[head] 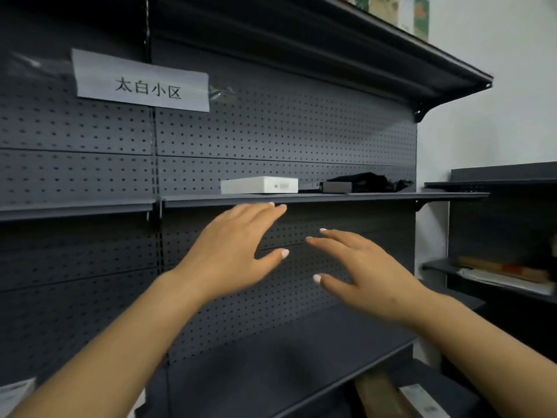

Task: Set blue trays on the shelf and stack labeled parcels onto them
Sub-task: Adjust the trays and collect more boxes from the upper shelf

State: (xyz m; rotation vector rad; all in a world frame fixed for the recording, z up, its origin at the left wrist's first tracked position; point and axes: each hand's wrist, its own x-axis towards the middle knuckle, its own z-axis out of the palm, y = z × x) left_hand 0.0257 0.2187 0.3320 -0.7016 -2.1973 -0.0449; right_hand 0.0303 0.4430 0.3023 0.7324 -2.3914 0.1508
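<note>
Two hands raised before the shelf [316,198], holding nothing: left hand [238,245] with fingers straight, tips at the shelf lip; right hand [361,267] spread wide, lower. Likely reaching for the parcels above. No blue trays in view. On the shelf: white box [259,184], grey box [334,187], black bag [367,181]. Paper sign [141,81] upper left. Nothing blocks the reach.

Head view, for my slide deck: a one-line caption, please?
Both empty hands, left and right, reach open toward a dark shelf holding a white box.
</note>
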